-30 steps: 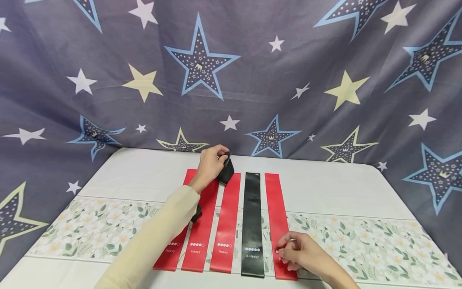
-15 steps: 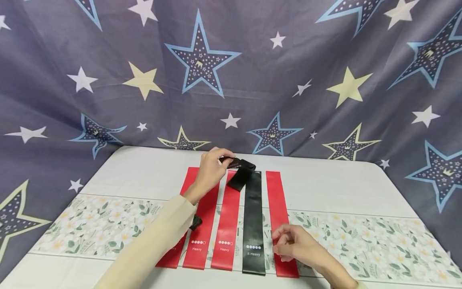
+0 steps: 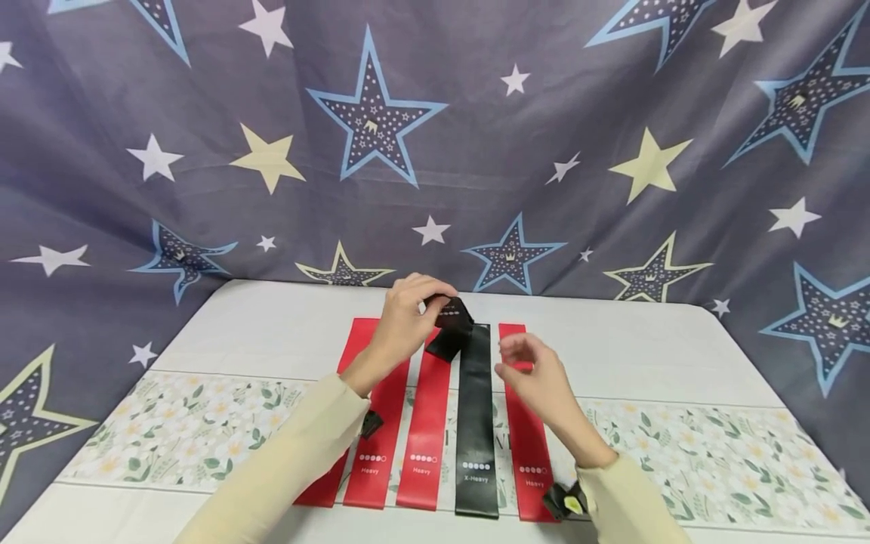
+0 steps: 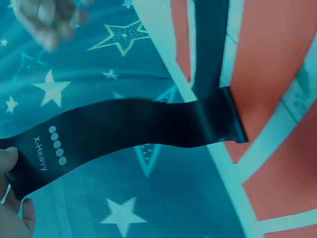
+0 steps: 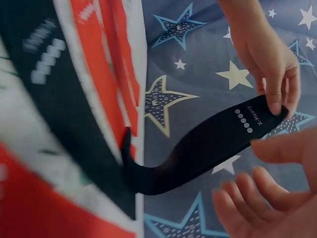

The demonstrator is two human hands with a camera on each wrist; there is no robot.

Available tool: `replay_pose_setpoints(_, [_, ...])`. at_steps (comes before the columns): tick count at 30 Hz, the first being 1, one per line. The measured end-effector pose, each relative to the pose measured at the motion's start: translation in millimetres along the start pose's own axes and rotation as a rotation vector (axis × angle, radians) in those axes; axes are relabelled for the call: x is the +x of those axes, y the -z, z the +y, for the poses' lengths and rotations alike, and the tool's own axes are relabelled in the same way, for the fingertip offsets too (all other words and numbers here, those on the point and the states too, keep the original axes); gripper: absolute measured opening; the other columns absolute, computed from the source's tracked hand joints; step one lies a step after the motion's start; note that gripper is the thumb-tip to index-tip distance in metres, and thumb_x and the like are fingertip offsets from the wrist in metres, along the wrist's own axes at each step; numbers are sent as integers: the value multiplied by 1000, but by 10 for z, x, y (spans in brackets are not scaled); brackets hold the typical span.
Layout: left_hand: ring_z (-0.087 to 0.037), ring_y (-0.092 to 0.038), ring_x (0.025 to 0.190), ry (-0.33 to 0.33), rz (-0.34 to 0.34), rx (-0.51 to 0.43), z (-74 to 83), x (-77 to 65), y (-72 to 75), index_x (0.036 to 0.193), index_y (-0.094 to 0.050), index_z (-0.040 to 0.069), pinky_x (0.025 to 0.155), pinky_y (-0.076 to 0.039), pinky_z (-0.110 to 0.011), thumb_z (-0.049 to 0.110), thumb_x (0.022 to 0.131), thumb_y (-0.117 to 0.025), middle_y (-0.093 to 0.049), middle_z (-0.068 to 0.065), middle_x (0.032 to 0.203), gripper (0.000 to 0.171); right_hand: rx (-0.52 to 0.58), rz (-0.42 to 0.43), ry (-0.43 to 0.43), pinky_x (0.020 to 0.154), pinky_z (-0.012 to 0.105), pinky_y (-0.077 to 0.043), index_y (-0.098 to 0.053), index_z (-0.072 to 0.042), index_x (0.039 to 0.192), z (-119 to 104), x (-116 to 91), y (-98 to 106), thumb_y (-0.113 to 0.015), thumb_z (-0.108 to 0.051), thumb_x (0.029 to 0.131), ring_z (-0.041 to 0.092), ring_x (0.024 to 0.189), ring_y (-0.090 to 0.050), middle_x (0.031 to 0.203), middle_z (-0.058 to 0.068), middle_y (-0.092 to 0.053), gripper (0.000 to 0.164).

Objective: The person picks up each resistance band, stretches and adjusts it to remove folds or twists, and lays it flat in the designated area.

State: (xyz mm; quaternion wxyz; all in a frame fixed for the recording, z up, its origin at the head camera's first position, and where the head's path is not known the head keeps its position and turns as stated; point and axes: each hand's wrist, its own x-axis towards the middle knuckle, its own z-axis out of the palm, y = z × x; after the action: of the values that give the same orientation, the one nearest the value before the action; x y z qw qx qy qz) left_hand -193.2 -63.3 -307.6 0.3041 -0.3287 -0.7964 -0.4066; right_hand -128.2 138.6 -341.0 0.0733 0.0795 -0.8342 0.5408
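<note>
Over the far ends of the row, my left hand [image 3: 408,313] pinches one end of a black resistance band marked X-Heavy [image 4: 114,121]. The held band sags and folds at its lower end, near the far ends of the lying bands. My right hand [image 3: 540,378] hovers above the rightmost red resistance band [image 3: 526,446], fingers loosely bent, holding nothing. In the right wrist view its fingertips are close to the held band, apparently apart from it. Another black X-Heavy band [image 3: 476,423] lies flat, left of that red one.
Several more red bands marked Heavy [image 3: 428,423] lie side by side to the left, partly hidden by my left arm. A floral strip [image 3: 680,453] crosses the white tablecloth [image 3: 612,340]. Behind the table hangs a star-patterned cloth [image 3: 476,189].
My left hand has moved right with the black band, which has unfolded from a compact fold. My right hand has left the near end of the rightmost red band and moved away toward the far side.
</note>
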Motion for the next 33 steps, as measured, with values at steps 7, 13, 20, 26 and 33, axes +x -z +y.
replay_pose_setpoints(7, [-17, -59, 82, -70, -34, -51, 195, 85, 14, 94, -73, 4, 72, -49, -26, -3, 85, -65, -67, -7, 91, 13, -31, 38, 120, 96, 45, -48, -57, -2, 123, -194, 314, -112, -69, -5, 84, 30, 117, -57, 125, 15, -61, 41])
replay_pose_setpoints(13, [-16, -62, 79, -17, -30, -123, 337, 175, 37, 96, -73, 2, 68, -52, -24, -2, 84, -68, -68, -8, 91, 14, 62, -44, 175, 89, 43, -52, -64, 1, 116, -229, 430, -177, -66, -3, 86, 30, 102, -66, 110, 20, -69, 31])
replay_pose_setpoints(20, [-17, -66, 86, 50, 10, -205, 483, 368, 146, 97, -73, 3, 70, -51, -25, 2, 84, -69, -71, -9, 93, 14, 200, -180, 92, 83, 23, -54, -61, 6, 118, -145, 403, -227, -64, -1, 87, 29, 97, -68, 110, 24, -67, 33])
replay_pose_setpoints(26, [-18, -65, 84, 39, 77, -234, 548, 507, 240, 96, -73, 1, 81, -50, -23, 1, 83, -69, -72, -11, 90, 13, 199, -239, 45, 80, 22, -53, -62, 4, 118, -100, 314, -266, -65, -6, 87, 24, 91, -69, 108, 23, -68, 33])
replay_pose_setpoints(33, [-17, -65, 79, 21, 132, -257, 579, 592, 337, 96, -72, 0, 67, -50, -24, 1, 84, -69, -70, -12, 91, 13, 185, -304, -6, 79, 28, -54, -63, 3, 116, 32, 187, -291, -67, -9, 87, 18, 87, -68, 108, 20, -68, 32])
